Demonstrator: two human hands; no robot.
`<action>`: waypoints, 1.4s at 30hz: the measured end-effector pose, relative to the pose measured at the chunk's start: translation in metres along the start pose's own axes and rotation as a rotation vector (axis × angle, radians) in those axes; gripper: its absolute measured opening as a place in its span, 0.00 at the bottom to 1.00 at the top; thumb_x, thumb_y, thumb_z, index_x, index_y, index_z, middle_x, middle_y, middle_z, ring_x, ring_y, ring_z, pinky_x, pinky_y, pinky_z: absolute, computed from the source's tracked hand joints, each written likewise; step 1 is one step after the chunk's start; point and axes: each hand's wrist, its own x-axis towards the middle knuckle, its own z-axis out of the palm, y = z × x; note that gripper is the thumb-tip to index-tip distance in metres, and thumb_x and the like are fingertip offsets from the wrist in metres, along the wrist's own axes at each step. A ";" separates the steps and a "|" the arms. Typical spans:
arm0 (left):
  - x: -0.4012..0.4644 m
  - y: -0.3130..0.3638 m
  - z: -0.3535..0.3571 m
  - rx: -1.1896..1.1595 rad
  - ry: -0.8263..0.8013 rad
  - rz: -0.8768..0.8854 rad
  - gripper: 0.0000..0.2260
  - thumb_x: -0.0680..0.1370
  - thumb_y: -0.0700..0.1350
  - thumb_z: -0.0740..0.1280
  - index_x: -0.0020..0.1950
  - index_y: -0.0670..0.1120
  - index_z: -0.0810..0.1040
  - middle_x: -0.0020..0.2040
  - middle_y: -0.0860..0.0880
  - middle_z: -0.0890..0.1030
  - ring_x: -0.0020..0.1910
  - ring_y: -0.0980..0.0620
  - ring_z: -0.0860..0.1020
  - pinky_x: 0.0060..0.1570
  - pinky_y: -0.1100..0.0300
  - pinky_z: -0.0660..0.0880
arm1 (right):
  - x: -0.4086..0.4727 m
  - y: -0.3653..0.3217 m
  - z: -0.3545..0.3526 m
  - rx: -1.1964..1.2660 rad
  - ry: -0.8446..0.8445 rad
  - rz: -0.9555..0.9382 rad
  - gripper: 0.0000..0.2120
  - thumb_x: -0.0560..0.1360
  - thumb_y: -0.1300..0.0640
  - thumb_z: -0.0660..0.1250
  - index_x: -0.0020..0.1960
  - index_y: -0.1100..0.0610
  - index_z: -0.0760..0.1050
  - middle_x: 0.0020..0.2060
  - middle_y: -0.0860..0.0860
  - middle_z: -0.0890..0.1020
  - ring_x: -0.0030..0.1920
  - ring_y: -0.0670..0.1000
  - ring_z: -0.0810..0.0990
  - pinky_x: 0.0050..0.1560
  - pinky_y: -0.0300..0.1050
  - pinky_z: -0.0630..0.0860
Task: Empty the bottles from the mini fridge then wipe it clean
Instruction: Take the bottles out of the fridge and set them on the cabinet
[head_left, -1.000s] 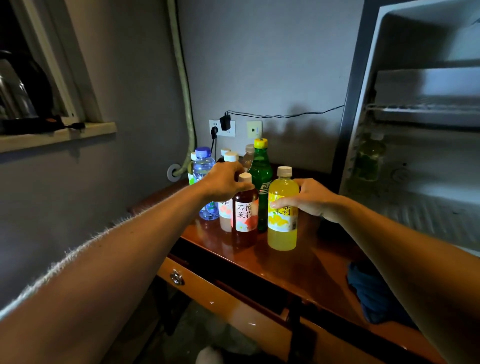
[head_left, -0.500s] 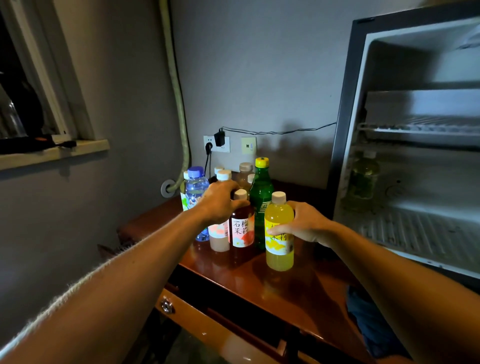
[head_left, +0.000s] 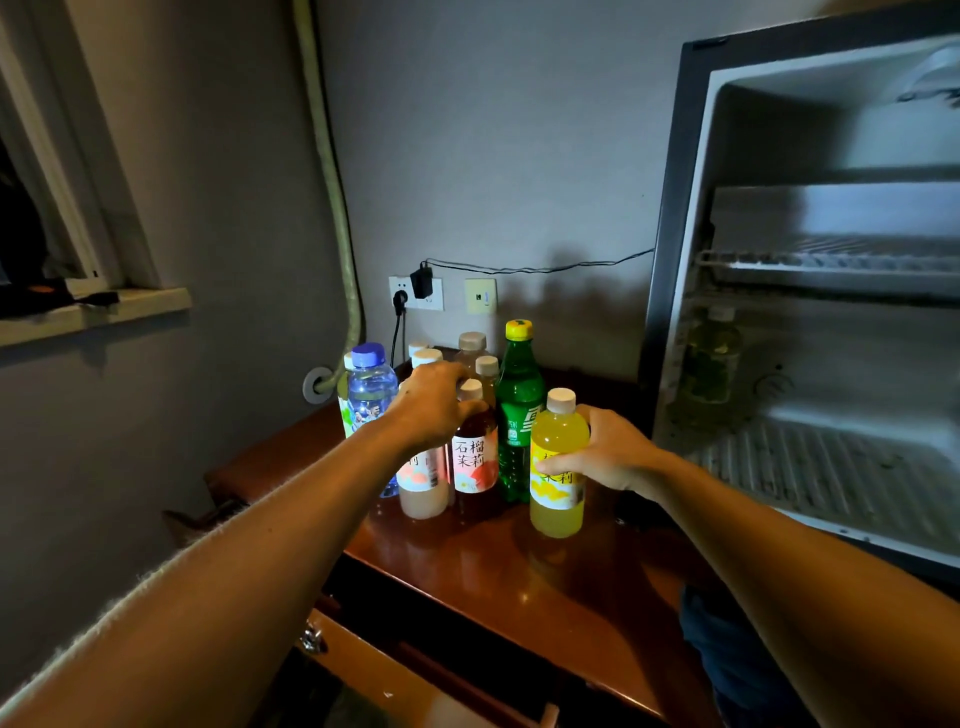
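Several bottles stand grouped on a dark wooden table (head_left: 571, 597). My left hand (head_left: 434, 402) is closed over the shoulder of a red-brown tea bottle (head_left: 474, 457) in the group. A yellow juice bottle (head_left: 557, 467) stands on the table at the group's right, and my right hand (head_left: 610, 454) wraps around it. A green soda bottle (head_left: 517, 410) and a clear water bottle with a blue cap (head_left: 370, 384) stand alongside. The open mini fridge (head_left: 831, 322) is at right; one pale green bottle (head_left: 709, 358) remains inside at its left wall.
A dark blue cloth (head_left: 727, 654) lies on the table's near right, below the fridge. Wall sockets with a plugged charger (head_left: 421, 283) and a hose (head_left: 337, 208) are behind the bottles. A drawer (head_left: 395, 680) juts out under the table. A window sill (head_left: 93, 312) is at left.
The view has lifted and swung slightly right, showing more of the fridge. Both hands stay on their bottles, and the yellow bottle stays standing on the table.
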 end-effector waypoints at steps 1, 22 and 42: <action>0.000 0.001 0.000 0.036 0.012 0.023 0.13 0.74 0.48 0.72 0.56 0.46 0.78 0.52 0.46 0.81 0.48 0.48 0.79 0.49 0.51 0.79 | 0.000 0.000 0.000 -0.002 0.002 -0.001 0.18 0.61 0.53 0.81 0.49 0.51 0.80 0.43 0.47 0.86 0.45 0.46 0.84 0.54 0.49 0.80; 0.052 0.058 0.009 -0.176 0.111 0.110 0.13 0.76 0.45 0.71 0.60 0.50 0.77 0.54 0.47 0.81 0.52 0.47 0.79 0.53 0.51 0.79 | -0.001 0.001 -0.013 -0.022 -0.131 0.005 0.24 0.58 0.50 0.82 0.52 0.48 0.79 0.46 0.44 0.85 0.48 0.44 0.84 0.57 0.48 0.79; 0.112 0.061 0.029 -0.110 0.069 0.032 0.16 0.80 0.43 0.65 0.68 0.48 0.73 0.60 0.46 0.79 0.54 0.46 0.79 0.55 0.54 0.77 | 0.045 -0.003 0.004 -0.283 -0.046 -0.029 0.34 0.61 0.45 0.80 0.62 0.49 0.70 0.57 0.50 0.77 0.55 0.51 0.77 0.54 0.45 0.75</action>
